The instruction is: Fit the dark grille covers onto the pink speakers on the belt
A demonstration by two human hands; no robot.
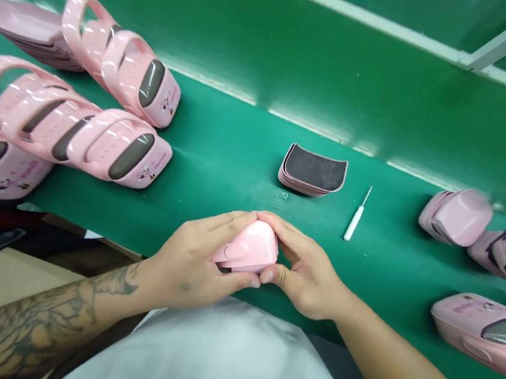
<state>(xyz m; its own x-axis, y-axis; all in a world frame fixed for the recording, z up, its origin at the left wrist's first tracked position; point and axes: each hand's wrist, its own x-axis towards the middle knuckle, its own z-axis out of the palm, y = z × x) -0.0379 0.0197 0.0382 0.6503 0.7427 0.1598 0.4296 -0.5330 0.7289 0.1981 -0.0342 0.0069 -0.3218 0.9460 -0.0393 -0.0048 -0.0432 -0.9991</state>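
Observation:
A small pink plastic housing (253,247) is held between both hands over the green table, close to my body. My left hand (203,256) wraps its left side, with the thumb along the lower edge. From the right, my right hand (301,267) grips it with fingers at the top and thumb at the lower right corner. A raised oval shows on the housing's side, and a dark gap lies at its lower left. Beyond the hands sits a stack of curved pink panels with black faces (313,170). Right of that lies a white-handled screwdriver (354,221).
On the left stand several pink housings with handles and dark windows (122,145), before a stack of pink shells (30,27). More pink shells (458,214) and a printed pink housing (469,324) are at the right. A green wall (295,49) rises behind the table (212,149).

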